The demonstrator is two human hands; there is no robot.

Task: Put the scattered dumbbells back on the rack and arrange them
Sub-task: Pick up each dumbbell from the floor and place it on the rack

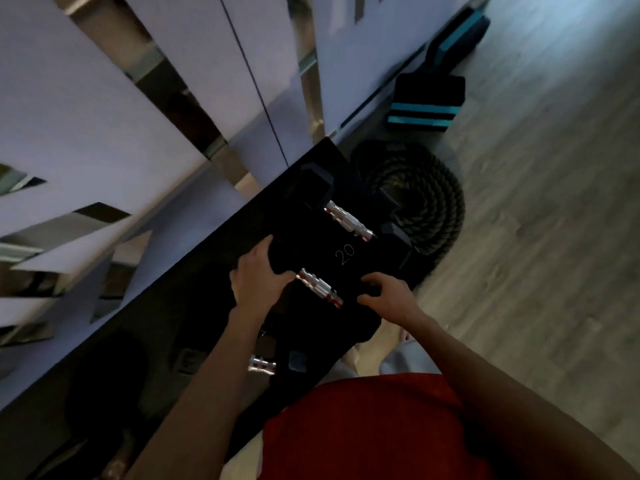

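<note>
A black dumbbell with a silver handle and a white "20" on one head lies on the top shelf of the black rack. My left hand grips its far head. My right hand curls over its near head. A second black dumbbell rests just beyond it on the same shelf. A third dumbbell's handle shows on a lower shelf, under my left forearm. The picture is blurred and the rack is dark.
A coiled black battle rope lies on the grey wood floor beside the rack's end. Black and teal step blocks stand further along the white mirrored wall. My red shirt fills the bottom of the view.
</note>
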